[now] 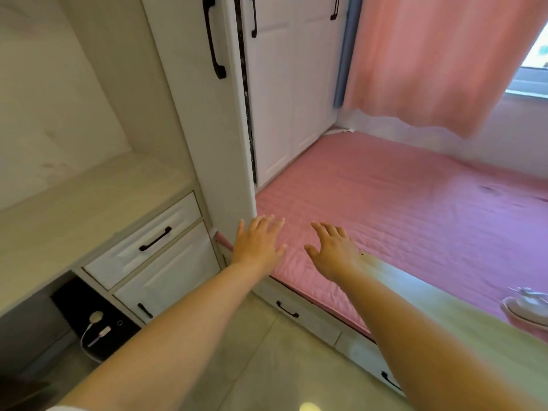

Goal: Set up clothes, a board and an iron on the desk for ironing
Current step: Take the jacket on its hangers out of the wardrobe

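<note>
At the right edge of the view, a white and pale-pink iron [526, 307] sits on the pink quilted bed cover [400, 209], partly cut off by the frame and blurred, so its details cannot be made out. A long pale-green board [439, 310] lies along the near edge of the bed, under the right forearm. The right hand [333, 247] reaches out over the bed cover with fingers spread and straight, holding nothing; the left hand [258, 241] is just beside it, also spread flat and empty, near the corner of the tall white wardrobe [213, 137]. The wardrobe's near door with its black handle [214, 37] stands slightly ajar, and a narrow dark gap shows something patterned inside that is too thin a strip to tell. To the left, the pale wooden counter [74, 209] carries two white drawers below it, the upper drawer [142, 241] and the lower drawer [166, 277], both closed. Beneath the counter a black box [92, 318] has a white cable plugged in. More closed white drawers [299, 315] run along the bed base. A pink curtain [444, 60] hangs by the window beyond the bed.
</note>
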